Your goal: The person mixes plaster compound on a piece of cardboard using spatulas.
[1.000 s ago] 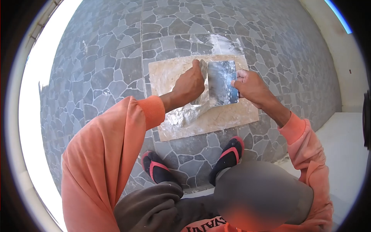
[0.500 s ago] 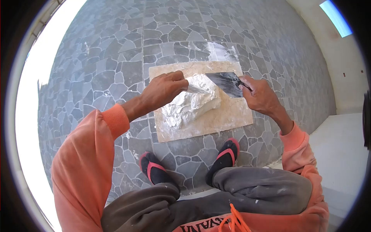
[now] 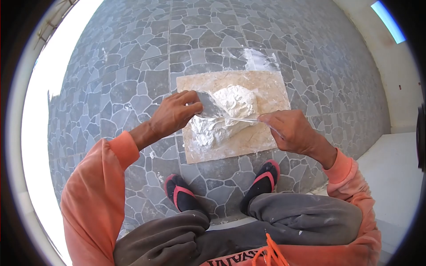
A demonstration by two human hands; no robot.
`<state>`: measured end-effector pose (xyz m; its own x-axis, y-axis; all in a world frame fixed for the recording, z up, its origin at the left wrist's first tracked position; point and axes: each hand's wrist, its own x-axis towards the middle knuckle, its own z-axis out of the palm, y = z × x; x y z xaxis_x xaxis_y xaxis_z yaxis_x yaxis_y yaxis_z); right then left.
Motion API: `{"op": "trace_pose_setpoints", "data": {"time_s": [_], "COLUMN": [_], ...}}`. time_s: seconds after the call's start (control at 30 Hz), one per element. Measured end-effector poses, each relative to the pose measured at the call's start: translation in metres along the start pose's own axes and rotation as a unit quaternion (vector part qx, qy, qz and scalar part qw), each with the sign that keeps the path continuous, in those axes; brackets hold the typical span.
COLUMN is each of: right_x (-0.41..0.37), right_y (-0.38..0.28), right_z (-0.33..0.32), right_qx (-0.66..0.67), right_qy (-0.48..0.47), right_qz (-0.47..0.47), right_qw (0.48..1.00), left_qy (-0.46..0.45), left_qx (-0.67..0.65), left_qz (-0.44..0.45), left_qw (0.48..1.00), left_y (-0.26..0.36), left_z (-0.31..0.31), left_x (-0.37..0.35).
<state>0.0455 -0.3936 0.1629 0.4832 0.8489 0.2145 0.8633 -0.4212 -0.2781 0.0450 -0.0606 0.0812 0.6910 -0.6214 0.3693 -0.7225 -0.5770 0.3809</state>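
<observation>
My left hand [image 3: 173, 115] is closed on a putty knife, and its grey metal blade [image 3: 207, 102] points to the right over the heap. In my right hand [image 3: 290, 131] is a second putty knife, turned so that its blade [image 3: 243, 119] shows as a thin edge reaching toward the left blade. The two blades come together above a mound of white putty [image 3: 239, 99]. This mound lies on a beige tile [image 3: 266, 139], which is smeared with white. Both handles are mostly hidden inside my fingers.
Grey stone-patterned floor tiles [image 3: 133, 93] surround the beige tile. A white smear [image 3: 262, 60] marks the floor beyond it. My feet in dark socks and pink-strapped flip-flops [image 3: 182, 193] stand close to its near edge. A pale wall [image 3: 377, 62] rises at the right.
My right hand has come nearer to me, and its blade has turned from broad face to thin edge, now across the left blade. My left hand has shifted slightly left and down.
</observation>
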Motion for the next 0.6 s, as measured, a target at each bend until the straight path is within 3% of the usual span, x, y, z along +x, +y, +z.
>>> {"op": "trace_pose_setpoints", "data": {"time_s": [0.6], "right_x": [-0.004], "right_y": [-0.007], "right_z": [-0.003], "right_qx": [-0.032], "right_qy": [0.057], "right_qz": [-0.019], "right_qw": [0.998], "left_qy": [-0.014], "left_qx": [0.058], "left_qz": [0.029], "left_qw": [0.998], "left_y": [0.008], "left_z": [-0.010], "left_x": [0.003]}}
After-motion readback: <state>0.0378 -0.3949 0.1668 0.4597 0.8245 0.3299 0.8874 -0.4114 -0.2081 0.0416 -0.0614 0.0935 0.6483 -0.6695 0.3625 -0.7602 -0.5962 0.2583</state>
